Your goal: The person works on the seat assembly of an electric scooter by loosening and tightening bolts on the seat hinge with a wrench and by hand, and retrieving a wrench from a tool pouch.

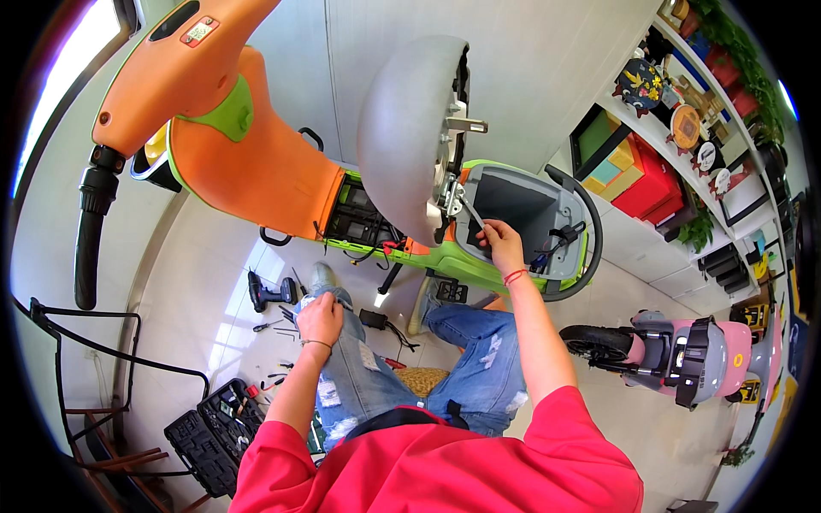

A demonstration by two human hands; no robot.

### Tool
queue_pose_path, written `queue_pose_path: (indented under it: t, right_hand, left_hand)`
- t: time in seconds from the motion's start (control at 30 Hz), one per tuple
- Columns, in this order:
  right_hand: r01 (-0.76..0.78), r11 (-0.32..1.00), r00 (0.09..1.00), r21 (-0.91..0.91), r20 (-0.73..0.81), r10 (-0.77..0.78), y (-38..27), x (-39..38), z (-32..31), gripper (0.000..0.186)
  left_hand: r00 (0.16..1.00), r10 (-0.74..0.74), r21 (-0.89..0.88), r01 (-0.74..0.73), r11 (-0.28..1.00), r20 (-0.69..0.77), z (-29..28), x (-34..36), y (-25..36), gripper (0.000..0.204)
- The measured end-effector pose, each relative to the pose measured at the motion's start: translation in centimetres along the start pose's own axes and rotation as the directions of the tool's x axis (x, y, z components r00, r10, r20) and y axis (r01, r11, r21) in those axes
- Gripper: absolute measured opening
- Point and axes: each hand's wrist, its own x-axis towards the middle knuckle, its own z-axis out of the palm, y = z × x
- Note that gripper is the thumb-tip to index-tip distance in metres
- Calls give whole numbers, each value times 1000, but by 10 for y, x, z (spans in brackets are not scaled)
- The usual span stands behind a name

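Note:
In my right hand [503, 244] is a slim silver wrench [471, 210], pinched near its lower end. Its upper end meets the metal hinge bracket [451, 195] under the tipped-up grey seat [406, 141]. The seat stands on edge over the orange and green electric scooter [286, 175]. Below the bracket gapes a grey storage bin [511, 205] inside the scooter's body. My left hand [321, 319] rests on my left knee with its fingers curled in; what they hold, if anything, is hidden.
A cordless drill [272, 292] and several small tools lie on the floor left of my legs. An open black tool case [218, 427] sits at lower left, near a black metal frame [85, 333]. A pink scooter [684, 355] stands right; loaded shelves [667, 128] line the wall.

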Motion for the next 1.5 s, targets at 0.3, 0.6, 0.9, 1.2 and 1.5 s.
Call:
queue_pose_path:
  t: [0.3, 0.6, 0.9, 1.2, 1.5]
  right_hand:
    - [-139, 954, 980, -266, -173, 94, -30, -11, 22, 26]
    - [-158, 848, 951, -505, -308, -6, -18, 2, 26, 36]
    - [-117, 875, 986, -470, -158, 47, -30, 12, 17, 35]
    - [-108, 982, 973, -154, -219, 73, -5, 22, 12, 27]
    - [-2, 994, 969, -107, -247, -25, 7, 20, 7, 30]
  left_hand:
    - [1000, 11, -9, -11, 1000, 17, 2, 3, 2, 11]
    - [1000, 16, -30, -16, 999, 5, 1, 6, 3, 11]
    - [1000, 7, -22, -7, 1000, 8, 3, 5, 0, 12]
    - [1000, 16, -33, -16, 999, -6, 5, 5, -3, 11]
    - [1000, 15, -39, -15, 999, -11, 3, 7, 1, 10]
